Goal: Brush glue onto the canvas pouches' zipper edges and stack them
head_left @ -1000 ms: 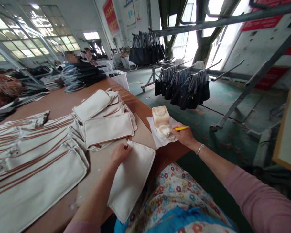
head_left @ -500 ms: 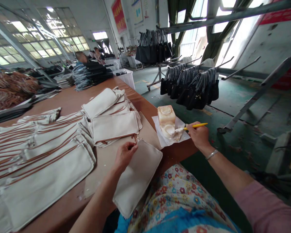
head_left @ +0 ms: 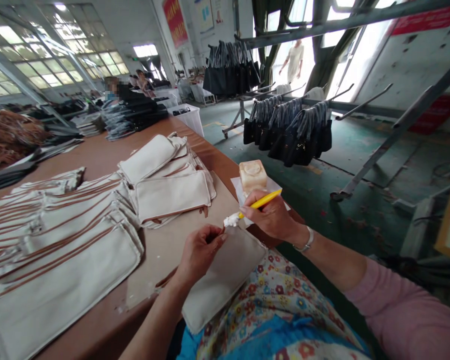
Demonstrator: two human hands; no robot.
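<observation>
My left hand point(head_left: 200, 250) pinches the top edge of a cream pouch-like bag piece point(head_left: 225, 280), where a bit of brown trim shows at the fingertips. The piece slants from the table edge over my lap. In my right hand point(head_left: 273, 217) is a yellow-handled glue applicator point(head_left: 265, 199). Its end, coated with thick white paste point(head_left: 231, 220), is at the piece's top edge, close to my left fingertips; I cannot tell whether it touches. Behind my right hand stands a paste-stained, boxy container point(head_left: 252, 172) on white paper point(head_left: 237, 187).
Stacked cream bag pieces point(head_left: 172, 192) with brown trim cover the left of the brown table point(head_left: 225, 160). Dark bags point(head_left: 300, 135) hang from a metal rack point(head_left: 375, 155) at right. Other people are in the background, one point(head_left: 294, 60) by the bright doorway.
My right hand has moved left from the paste container, bringing the applicator to the piece's edge. My left hand still pinches the piece, now slightly farther right. A person has appeared in the doorway.
</observation>
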